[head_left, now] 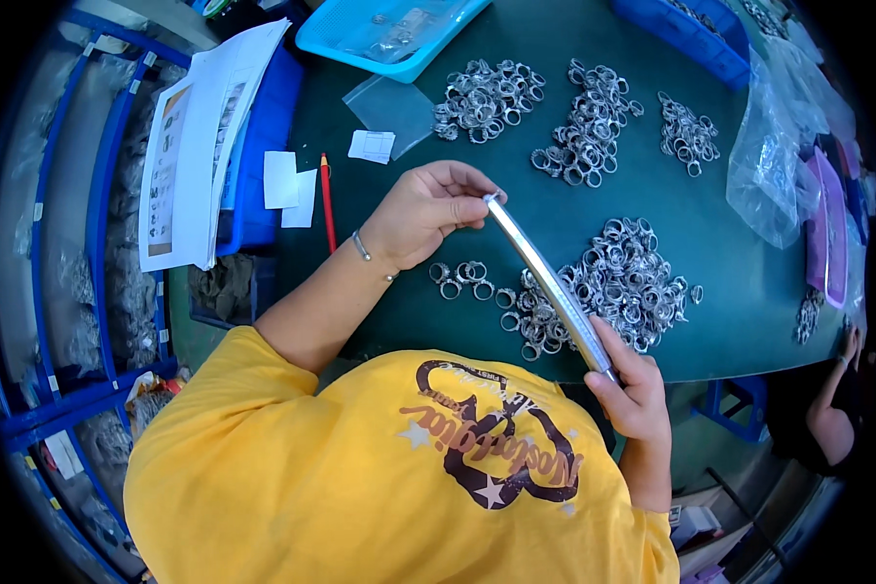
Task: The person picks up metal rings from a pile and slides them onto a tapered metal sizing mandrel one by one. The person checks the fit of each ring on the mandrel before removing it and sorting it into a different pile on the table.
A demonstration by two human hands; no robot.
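A long silvery ring mandrel (545, 277) with markings along it slants over the table in front of me. Its thicker lower end is gripped by my right hand (635, 389), thumb and fingers closed around it. At the thin upper end, the fingers of my left hand (436, 206) pinch what looks like a small silver ring (492, 198) around the tip; the fingers partly hide it. Just below the mandrel spreads a large pile of silver rings (628, 282). Several loose rings (462, 276) lie apart, to the left of that pile.
Ring piles (492, 97) sit farther back on the green table (380, 321). A light-blue tray (399, 63), a red pencil (327, 200) and paper slips (371, 146) lie left; a clear plastic bag (774, 156) and a purple tray (826, 229) lie right. Another person's arm (832, 394) shows far right.
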